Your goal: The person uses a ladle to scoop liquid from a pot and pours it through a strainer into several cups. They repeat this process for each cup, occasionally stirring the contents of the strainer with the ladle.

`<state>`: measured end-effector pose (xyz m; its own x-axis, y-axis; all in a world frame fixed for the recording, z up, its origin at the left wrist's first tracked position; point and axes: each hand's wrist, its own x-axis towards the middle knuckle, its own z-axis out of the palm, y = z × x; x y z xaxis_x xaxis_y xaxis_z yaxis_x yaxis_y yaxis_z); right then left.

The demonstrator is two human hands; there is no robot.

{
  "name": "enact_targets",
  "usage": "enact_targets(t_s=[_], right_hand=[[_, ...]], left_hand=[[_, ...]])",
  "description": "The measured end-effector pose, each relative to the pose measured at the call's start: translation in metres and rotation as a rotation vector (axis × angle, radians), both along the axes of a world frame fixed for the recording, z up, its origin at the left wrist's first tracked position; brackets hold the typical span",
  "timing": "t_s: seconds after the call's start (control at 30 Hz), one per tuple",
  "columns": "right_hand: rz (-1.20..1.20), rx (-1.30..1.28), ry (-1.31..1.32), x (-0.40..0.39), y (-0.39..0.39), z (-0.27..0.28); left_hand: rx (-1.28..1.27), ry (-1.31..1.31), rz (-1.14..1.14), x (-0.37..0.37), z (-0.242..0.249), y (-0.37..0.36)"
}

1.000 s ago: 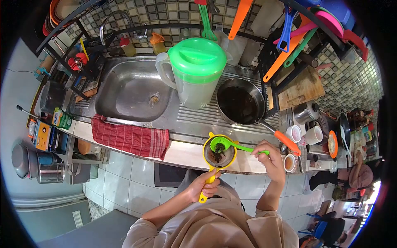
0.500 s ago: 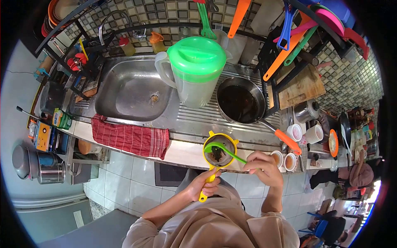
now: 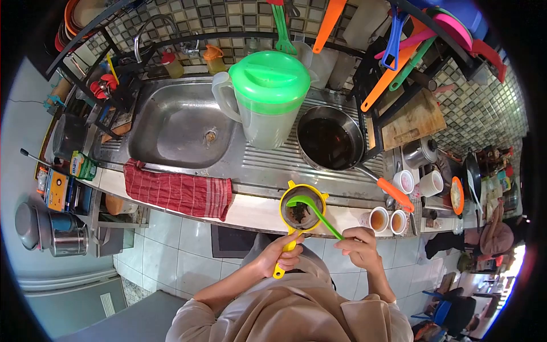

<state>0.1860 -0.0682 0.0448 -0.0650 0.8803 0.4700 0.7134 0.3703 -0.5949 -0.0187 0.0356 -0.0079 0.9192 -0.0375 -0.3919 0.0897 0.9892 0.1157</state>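
My left hand is closed round the handle of a yellow-rimmed strainer, which sits level over the counter's front edge. Dark wet bits, perhaps tea leaves, lie in the strainer's mesh. Between the fingers of my right hand is the handle of a green ladle; its bowl rests inside the strainer, over the dark bits. Behind, on the ribbed drainboard, stands a saucepan with dark brown liquid and an orange-tipped handle. Right of the strainer are two white cups of amber liquid.
A large pitcher with a green lid stands beside the steel sink. A red cloth drapes over the counter edge. Utensils hang from the black rack above. Further right are more white cups and a lidded pot; a person is beyond.
My right hand has moved down and slightly left, so the ladle's handle now slants more steeply toward me. Its bowl stays in the strainer, and my left hand keeps its grip.
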Motion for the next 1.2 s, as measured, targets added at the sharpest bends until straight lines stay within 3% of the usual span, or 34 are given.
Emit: enact_targets(t_s=[0.23, 0.43, 0.9, 1.1, 1.2], right_hand=[[-0.029, 0.038, -0.203, -0.021, -0.005, -0.008], [-0.066, 0.200, -0.075, -0.020, -0.014, -0.002], [-0.024, 0.158, -0.239, -0.027, 0.014, -0.010], [0.001, 0.267, -0.137, -0.024, 0.004, -0.008], [0.003, 0.184, -0.081, -0.026, 0.006, -0.019]], left_hand=[[0.018, -0.005, -0.026, -0.002, -0.006, 0.000], [0.018, 0.004, -0.021, -0.001, -0.008, -0.001], [0.061, -0.040, -0.015, 0.001, -0.010, -0.003], [0.033, -0.045, -0.001, 0.004, -0.011, -0.001], [0.025, -0.024, 0.012, 0.005, -0.009, 0.000]])
